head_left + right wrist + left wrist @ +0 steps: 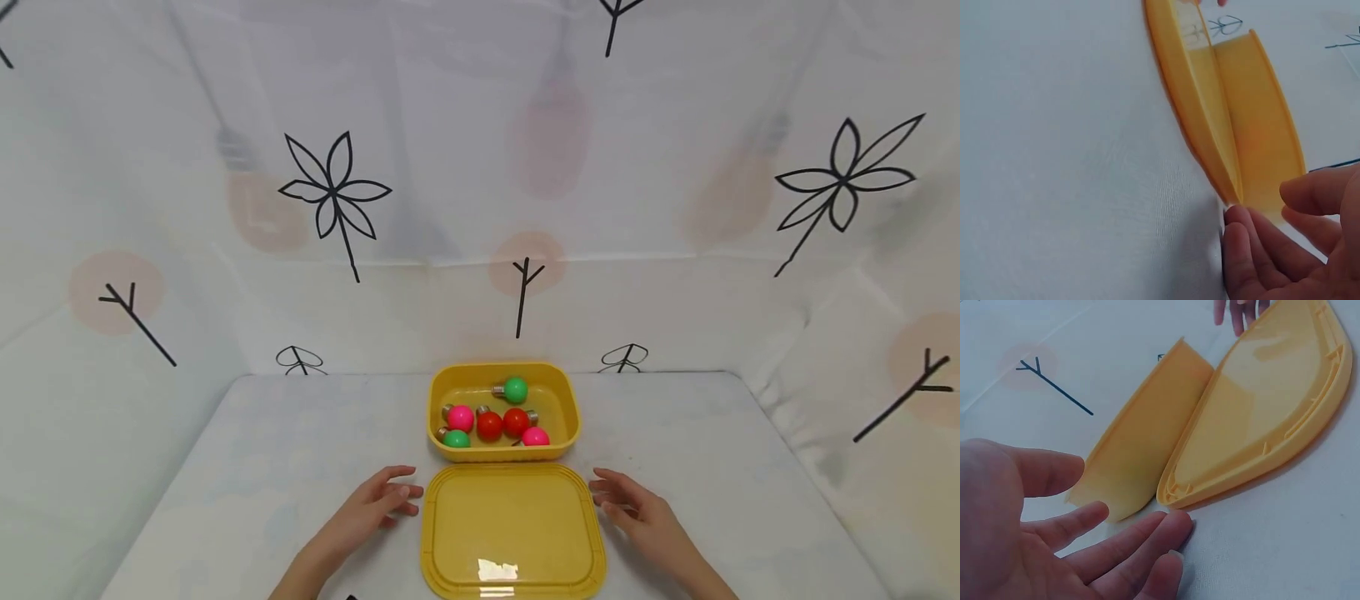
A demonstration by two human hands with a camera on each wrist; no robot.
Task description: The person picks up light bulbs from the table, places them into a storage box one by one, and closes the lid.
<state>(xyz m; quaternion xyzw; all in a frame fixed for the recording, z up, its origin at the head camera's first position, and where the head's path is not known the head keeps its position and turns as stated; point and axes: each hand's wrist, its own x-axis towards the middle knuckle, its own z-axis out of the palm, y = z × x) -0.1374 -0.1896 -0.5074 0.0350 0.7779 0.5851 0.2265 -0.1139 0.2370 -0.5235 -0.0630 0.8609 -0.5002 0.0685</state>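
A yellow plastic lid (pixel 513 525) lies flat near the table's front, its raised rim facing up. Right behind it stands a yellow tub (pixel 504 455) with several small light bulbs inside: green bulbs (pixel 516 389), red bulbs (pixel 490 426) and pink bulbs (pixel 461 418). My left hand (pixel 375 506) hovers at the lid's left edge, fingers relaxed and holding nothing. On the opposite side my right hand (pixel 643 518) is beside the lid's right edge, fingers loosely bent, also holding nothing. In the left wrist view the left fingertips (pixel 1179 525) are close to the lid's corner; whether they touch it I cannot tell.
A pale cloth covers the table (pixel 300 450). Behind and at both sides hangs a white patterned curtain (pixel 450 308) with black leaf drawings. A small dark object (pixel 351 597) shows at the bottom edge, near the left forearm.
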